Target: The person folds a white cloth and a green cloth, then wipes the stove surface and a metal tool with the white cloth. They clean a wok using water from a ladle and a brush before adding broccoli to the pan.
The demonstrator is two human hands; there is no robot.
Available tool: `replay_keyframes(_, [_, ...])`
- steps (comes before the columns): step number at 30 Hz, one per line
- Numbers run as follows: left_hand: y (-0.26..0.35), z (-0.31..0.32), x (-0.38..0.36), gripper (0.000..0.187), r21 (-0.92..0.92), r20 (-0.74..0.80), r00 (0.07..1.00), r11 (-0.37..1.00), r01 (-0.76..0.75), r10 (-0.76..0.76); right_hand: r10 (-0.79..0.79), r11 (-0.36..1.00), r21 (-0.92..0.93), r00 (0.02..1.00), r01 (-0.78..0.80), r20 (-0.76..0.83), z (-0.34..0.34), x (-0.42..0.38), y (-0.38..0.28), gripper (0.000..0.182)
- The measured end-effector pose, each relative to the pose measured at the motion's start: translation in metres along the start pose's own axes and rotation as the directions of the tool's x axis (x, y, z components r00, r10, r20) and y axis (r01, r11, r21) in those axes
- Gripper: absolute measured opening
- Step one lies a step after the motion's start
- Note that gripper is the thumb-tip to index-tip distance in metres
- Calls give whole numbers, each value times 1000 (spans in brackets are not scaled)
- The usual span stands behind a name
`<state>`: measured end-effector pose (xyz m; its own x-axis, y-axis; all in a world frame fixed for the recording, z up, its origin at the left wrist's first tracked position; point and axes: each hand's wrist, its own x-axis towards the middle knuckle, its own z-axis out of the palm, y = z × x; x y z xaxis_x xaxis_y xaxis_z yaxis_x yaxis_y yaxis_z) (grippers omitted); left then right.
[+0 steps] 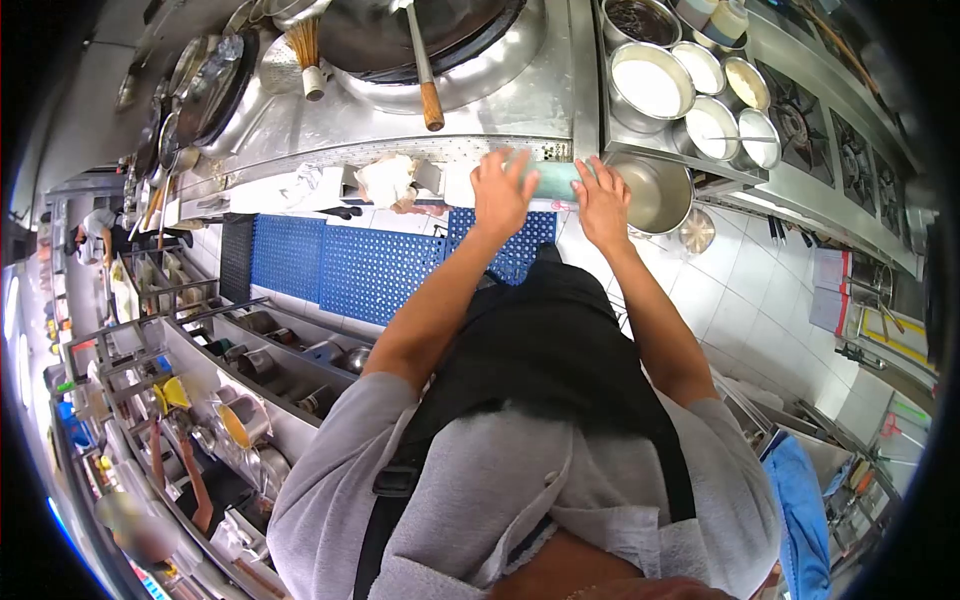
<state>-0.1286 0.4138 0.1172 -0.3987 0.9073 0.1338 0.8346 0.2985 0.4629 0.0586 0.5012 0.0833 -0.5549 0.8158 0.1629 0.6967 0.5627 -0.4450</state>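
A pale green, roll-like object (553, 181) lies on the narrow ledge below the stove, between my two hands. My left hand (502, 192) is on its left side, fingers spread and slightly blurred. At its right end, my right hand (602, 200) rests with its fingers apart and touching it. A whitish cloth (388, 182) lies on the ledge to the left of my left hand. Just right of my right hand is a deep metal pot (655, 195).
A wok (400, 35) with a wooden-handled ladle (430, 98) is ahead. Metal containers of white contents (650, 88) stand at the right front, beside burners (795, 108). Blue mats (375, 270) cover floor at left. Another person's arm (196, 480) shows at lower left.
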Motion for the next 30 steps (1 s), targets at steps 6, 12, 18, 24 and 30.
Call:
replay_keyframes(6, [-9, -2, -20, 67, 190, 186, 950, 939, -287, 253, -27, 995, -92, 999, 30, 33, -14, 6, -9, 47])
replay_keyframes(12, [-10, 6, -20, 72, 184, 355, 897, 921, -343, 264, -136, 980, -125, 980, 154, 143, 2, 4, -23, 55])
replay_keyframes(18, [-22, -28, -18, 79, 33, 178, 974, 988, -151, 143, -23, 999, 33, 999, 22, 29, -22, 3, -1, 54])
replay_keyframes(24, [-19, -12, -27, 84, 183, 408, 884, 929, -322, 227, -126, 982, -119, 978, 147, 169, -8, -14, 11, 55])
replay_keyframes(30, [-32, -89, -33, 62, -32, 8, 992, 992, -126, 126, -46, 851, 523, 999, 41, -4, -28, 53, -36, 53])
